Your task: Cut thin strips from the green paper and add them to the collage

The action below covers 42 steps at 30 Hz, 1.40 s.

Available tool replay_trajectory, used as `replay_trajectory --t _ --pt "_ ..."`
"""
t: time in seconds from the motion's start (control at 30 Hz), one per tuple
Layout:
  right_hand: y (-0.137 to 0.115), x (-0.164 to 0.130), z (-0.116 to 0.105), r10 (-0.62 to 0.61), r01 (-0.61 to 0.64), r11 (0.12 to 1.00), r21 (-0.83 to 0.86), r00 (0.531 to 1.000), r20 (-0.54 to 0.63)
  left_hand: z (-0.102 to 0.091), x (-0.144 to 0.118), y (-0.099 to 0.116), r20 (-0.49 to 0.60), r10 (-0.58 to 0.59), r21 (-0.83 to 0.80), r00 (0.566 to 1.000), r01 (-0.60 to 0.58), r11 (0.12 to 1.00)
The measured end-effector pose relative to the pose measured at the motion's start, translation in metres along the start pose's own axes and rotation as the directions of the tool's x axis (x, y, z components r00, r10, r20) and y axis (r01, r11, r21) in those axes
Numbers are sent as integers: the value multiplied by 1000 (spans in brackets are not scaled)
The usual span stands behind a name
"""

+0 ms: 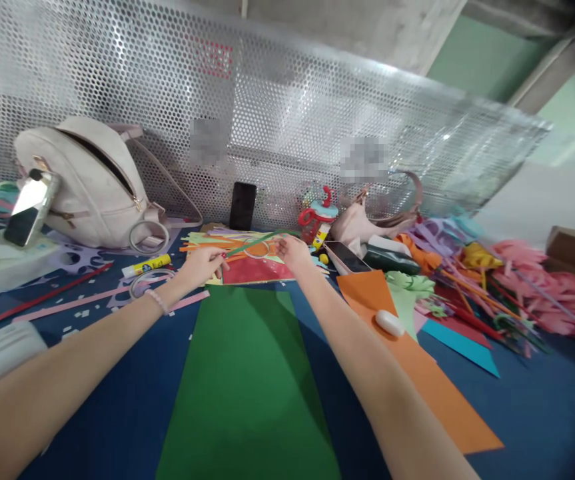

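A narrow green paper strip (252, 244) stretches between my two hands above a pile of strips. The fingers of my left hand (203, 264) pinch its left end. My right hand (291, 252) has closed fingers at the other end. Under the strip lie a red patterned sheet (257, 271), orange and yellow paper strips (194, 241) and a pale ring (263, 253). Nearer to me, a large green paper sheet (247, 380) is spread flat between my forearms.
Left are a glue stick (146, 265), a tape roll (140, 287), a pink strip (80, 303) and a beige backpack (87, 183). Right are orange paper (417, 363), a white oval object (390, 323), a phone (347, 259) and paper flowers (552, 280). Another phone (242, 205) leans on the perforated panel (277, 120).
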State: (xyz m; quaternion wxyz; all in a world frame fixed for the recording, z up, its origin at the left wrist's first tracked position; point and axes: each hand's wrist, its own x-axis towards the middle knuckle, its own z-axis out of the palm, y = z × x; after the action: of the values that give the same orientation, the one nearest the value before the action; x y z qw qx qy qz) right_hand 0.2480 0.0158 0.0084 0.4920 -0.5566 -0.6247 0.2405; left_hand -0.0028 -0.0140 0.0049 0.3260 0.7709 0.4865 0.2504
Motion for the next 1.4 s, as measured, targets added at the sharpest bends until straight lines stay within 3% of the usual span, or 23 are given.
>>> replay_trajectory --t 0.13,0.3,0.53,0.73,1.0,1.2,1.3,1.4 --pt "3 -3 12 -23 25 996 -86 999 26 -5 8 -19 -36 -72 55 997 74 996" --pt "5 -20 10 -114 167 925 -342 979 171 -10 13 -31 -66 -125 121 990 132 984" --pt "5 -27 12 -181 305 732 -609 949 259 -10 11 -28 -43 -140 179 989 145 973" --pt "8 -24 11 -217 304 634 -711 952 214 -11 8 -23 -41 -160 200 986 165 966" --pt "21 -12 -17 -238 122 695 -709 969 -67 -13 8 -23 -32 -149 215 988 152 965" --pt "26 -4 -31 -293 49 795 -604 904 -312 -13 9 -26 -29 -130 223 991 133 966" --pt "22 -6 -28 -325 108 813 -573 899 -292 -13 9 -25 -28 -142 225 989 145 964" --pt "16 -11 -17 -350 223 798 -560 928 -129 -14 8 -24 -33 -151 231 988 155 960"
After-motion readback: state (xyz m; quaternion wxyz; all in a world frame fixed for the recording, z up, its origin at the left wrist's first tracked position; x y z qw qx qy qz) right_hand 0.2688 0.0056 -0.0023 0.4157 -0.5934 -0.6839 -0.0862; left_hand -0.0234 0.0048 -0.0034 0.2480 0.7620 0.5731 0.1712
